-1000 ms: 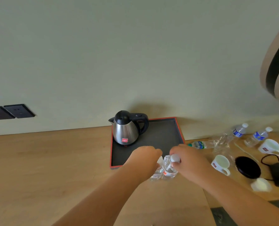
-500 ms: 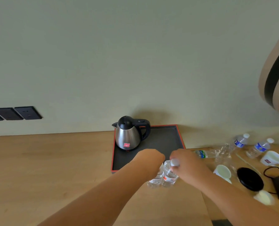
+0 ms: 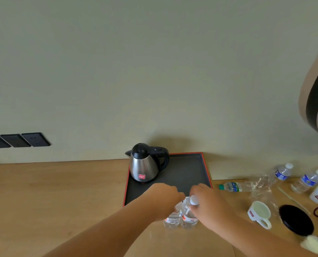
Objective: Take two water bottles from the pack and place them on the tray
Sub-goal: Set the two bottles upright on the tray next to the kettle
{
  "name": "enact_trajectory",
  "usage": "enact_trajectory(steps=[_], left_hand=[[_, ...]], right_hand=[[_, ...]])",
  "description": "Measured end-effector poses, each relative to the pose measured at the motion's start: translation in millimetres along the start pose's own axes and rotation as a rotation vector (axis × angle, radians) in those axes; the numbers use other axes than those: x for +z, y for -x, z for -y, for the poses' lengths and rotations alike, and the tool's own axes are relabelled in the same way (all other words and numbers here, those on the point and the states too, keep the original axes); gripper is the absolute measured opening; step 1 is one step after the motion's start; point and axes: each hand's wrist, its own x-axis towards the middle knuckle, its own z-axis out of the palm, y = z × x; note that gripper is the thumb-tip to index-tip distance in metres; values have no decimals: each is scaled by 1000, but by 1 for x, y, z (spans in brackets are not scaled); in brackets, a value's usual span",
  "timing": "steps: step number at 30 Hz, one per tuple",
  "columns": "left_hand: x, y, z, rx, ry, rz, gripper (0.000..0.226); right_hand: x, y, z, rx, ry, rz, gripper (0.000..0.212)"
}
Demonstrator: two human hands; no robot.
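Observation:
Two small clear water bottles with red-and-white labels stand side by side on the wooden table, just in front of the tray. My left hand [image 3: 163, 199] grips the top of the left bottle [image 3: 171, 219] and hides its cap. My right hand [image 3: 208, 204] grips the neck of the right bottle [image 3: 188, 217], whose white cap shows. The black tray with a red rim [image 3: 207, 171] lies behind them against the wall. Torn clear pack wrap [image 3: 262, 184] lies to the right.
A steel kettle [image 3: 145, 164] stands on the tray's left part. To the right lie a green-capped bottle [image 3: 232, 186], two blue-labelled bottles [image 3: 282, 172], two white mugs [image 3: 259, 213], a black round disc [image 3: 295, 219] and a cable. Wall sockets [image 3: 17, 140] sit at left.
The view has tilted up and shifted, so everything sits lower in frame. Both hands stay on the two bottles, which remain on the table in front of the tray.

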Motion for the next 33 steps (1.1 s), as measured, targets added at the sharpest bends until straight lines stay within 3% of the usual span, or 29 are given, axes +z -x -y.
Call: enact_trajectory(steps=[7, 14, 17, 20, 22, 30, 33], left_hand=[[-9, -17, 3, -19, 48, 4, 24], [-61, -61, 35, -15, 133, -114, 10], [-73, -88, 46, -12, 124, -117, 21], [-83, -117, 61, -65, 184, -126, 7], [-86, -135, 75, -96, 186, -122, 21], [-83, -198, 109, -174, 207, -131, 26], [-80, -216, 115, -190, 238, -153, 27]], right_hand=[[-23, -31, -14, 29, -90, 63, 14], [-90, -83, -38, -15, -118, 50, 14], [-106, -110, -51, 13, -130, 30, 15], [-111, -140, -68, 26, -142, 2, 17], [-110, -159, -77, 17, -139, -19, 13], [-105, -219, -98, 14, -155, -70, 10], [-102, -233, -105, 11, -141, -77, 17]])
